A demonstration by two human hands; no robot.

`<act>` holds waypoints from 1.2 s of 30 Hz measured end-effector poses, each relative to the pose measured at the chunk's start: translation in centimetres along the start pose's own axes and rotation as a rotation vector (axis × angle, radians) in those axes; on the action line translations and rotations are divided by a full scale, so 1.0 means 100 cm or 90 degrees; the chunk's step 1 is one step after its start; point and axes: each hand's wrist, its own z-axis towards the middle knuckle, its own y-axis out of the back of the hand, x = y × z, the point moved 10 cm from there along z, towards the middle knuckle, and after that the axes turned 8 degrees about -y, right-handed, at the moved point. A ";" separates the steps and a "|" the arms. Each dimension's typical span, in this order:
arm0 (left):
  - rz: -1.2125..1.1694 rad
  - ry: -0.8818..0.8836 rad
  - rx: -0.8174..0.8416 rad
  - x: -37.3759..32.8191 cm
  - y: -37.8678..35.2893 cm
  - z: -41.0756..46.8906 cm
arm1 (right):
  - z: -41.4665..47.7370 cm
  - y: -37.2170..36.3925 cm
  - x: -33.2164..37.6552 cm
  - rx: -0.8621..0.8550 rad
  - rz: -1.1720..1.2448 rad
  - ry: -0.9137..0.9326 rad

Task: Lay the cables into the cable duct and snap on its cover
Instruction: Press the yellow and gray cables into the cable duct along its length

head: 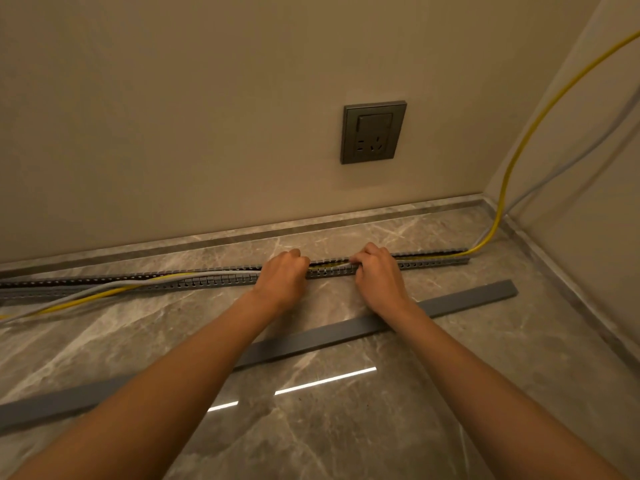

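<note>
A grey slotted cable duct lies on the marble floor along the wall, uncovered. A yellow cable and a grey cable come down the right corner and run inside the duct on the right. Left of my hands both cables climb out over the duct's front wall and trail off left. My left hand and my right hand rest on the duct's middle, fingers curled over the cables and duct edge. The flat grey cover lies loose on the floor, nearer to me, under my forearms.
A dark wall socket sits above the duct. A marble skirting runs along the wall base. Another wall closes the corner on the right. The glossy floor shows light reflections.
</note>
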 end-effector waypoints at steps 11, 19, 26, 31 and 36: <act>0.007 0.064 -0.024 0.004 -0.003 -0.002 | -0.004 -0.007 0.003 0.003 -0.062 0.033; 0.019 0.074 -0.015 0.003 0.000 -0.004 | 0.000 -0.010 0.015 0.072 -0.173 0.053; -0.142 0.029 -0.007 0.016 0.017 -0.016 | -0.004 -0.008 0.042 0.088 -0.251 0.082; -0.142 0.079 -0.066 0.054 0.030 -0.047 | -0.016 -0.018 0.076 0.079 -0.186 0.110; -0.072 0.168 -0.054 0.109 0.034 -0.086 | -0.027 -0.038 0.125 0.099 -0.112 0.146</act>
